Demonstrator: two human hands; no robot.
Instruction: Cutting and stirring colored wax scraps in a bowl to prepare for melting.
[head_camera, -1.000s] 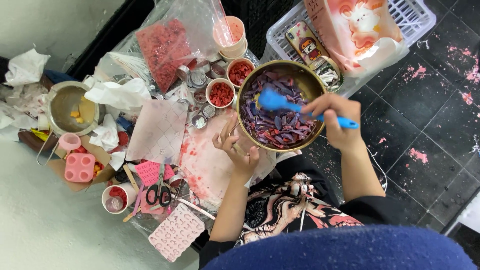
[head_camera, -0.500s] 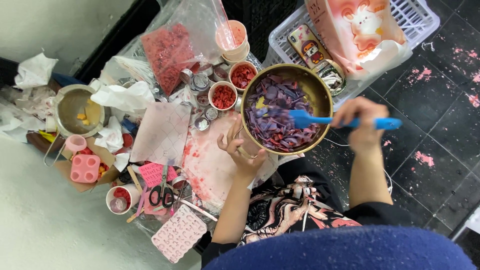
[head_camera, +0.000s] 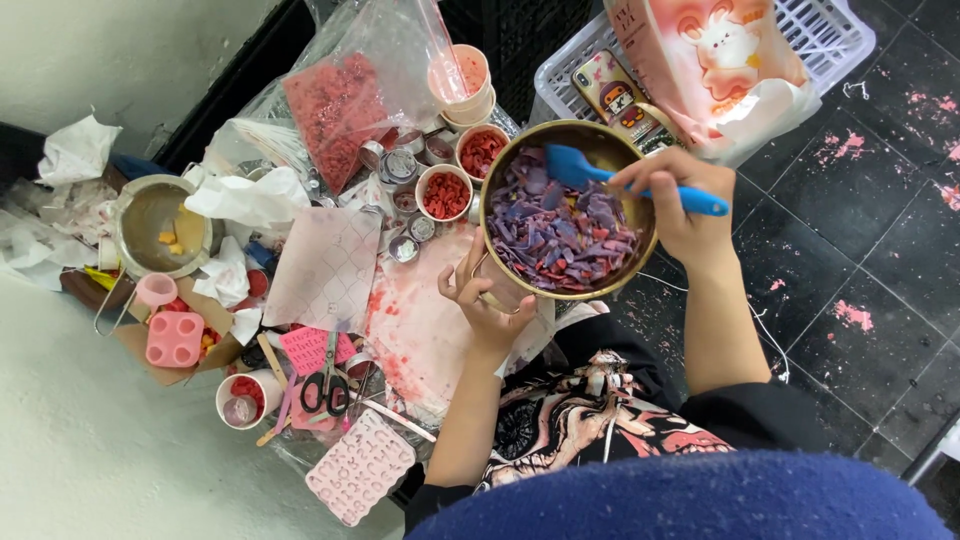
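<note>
A brass-coloured metal bowl (head_camera: 625, 150) holds purple and reddish wax-like flakes (head_camera: 560, 235). My right hand (head_camera: 680, 200) grips the handle of a blue spatula (head_camera: 575, 165), whose blade rests in the flakes at the bowl's far side. My left hand (head_camera: 485, 300) supports the bowl from below at its near left edge, fingers spread against the rim.
Small cups of red pieces (head_camera: 445, 195) stand left of the bowl. A bag of red flakes (head_camera: 335, 110), a second metal pot (head_camera: 160, 225), scissors (head_camera: 325, 385), pink silicone moulds (head_camera: 360, 465) and crumpled tissues (head_camera: 245, 200) crowd the left. A white basket (head_camera: 830, 30) sits behind.
The spatula blade swept from the bowl's left side to its right, then back to the far left, stirring the flakes. My left hand stayed under the bowl.
</note>
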